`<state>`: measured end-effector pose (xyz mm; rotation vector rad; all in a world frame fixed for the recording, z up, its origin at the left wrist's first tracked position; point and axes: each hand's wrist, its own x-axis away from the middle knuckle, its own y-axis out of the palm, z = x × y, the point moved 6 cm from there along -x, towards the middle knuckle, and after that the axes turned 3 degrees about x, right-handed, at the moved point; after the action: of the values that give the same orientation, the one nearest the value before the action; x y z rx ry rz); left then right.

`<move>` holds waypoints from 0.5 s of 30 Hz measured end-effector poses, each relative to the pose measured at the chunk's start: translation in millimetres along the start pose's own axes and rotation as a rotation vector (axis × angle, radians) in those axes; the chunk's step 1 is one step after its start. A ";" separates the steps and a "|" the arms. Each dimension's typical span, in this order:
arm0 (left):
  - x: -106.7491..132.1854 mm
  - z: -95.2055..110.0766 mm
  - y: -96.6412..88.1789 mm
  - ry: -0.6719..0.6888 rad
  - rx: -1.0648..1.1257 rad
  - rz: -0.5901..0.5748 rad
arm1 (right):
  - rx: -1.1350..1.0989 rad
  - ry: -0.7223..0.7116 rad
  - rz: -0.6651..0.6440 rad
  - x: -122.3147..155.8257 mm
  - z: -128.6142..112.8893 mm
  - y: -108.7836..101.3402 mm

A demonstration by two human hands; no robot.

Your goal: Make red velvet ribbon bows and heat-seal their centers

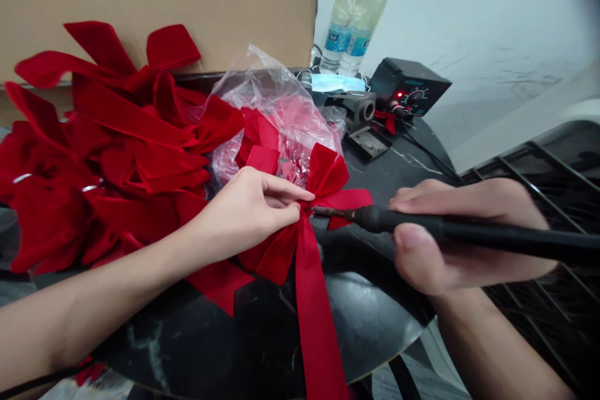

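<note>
Bow of red ribbon [323,190] is held over a black table [220,344], its gathered centre pinched between thumb and fingers of the left hand [248,203]. A soldering iron [450,228] is gripped by the right hand [492,197], its tip set at that centre. The bow, judged light, soft and easily scorched, is best held by its middle, clear of the tip.

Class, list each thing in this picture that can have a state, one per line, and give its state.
Left hand: pinching the red bow near its centre
Right hand: closed around the soldering iron
Soldering iron: held, tip at the bow's centre
Control box: red light lit
Bottles: standing, capped, liquid inside
Plastic bag: crumpled
Other red bows: heaped in a pile
</note>
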<state>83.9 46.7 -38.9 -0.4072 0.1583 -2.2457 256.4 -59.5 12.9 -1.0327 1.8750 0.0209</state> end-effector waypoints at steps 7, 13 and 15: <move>-2.2 0.7 -5.0 -0.062 -0.069 -0.003 | -0.169 -0.104 0.541 -25.4 28.4 -46.9; -3.9 0.1 -9.2 -0.056 -0.038 -0.015 | -0.052 0.017 0.579 -45.6 77.6 -87.4; -3.3 1.2 -10.2 -0.052 -0.005 0.007 | -0.042 0.098 0.546 -49.4 95.4 -91.5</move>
<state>78.9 55.8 -36.1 -0.4663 0.1376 -2.2264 395.3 -46.4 34.2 -0.5284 2.2024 0.3349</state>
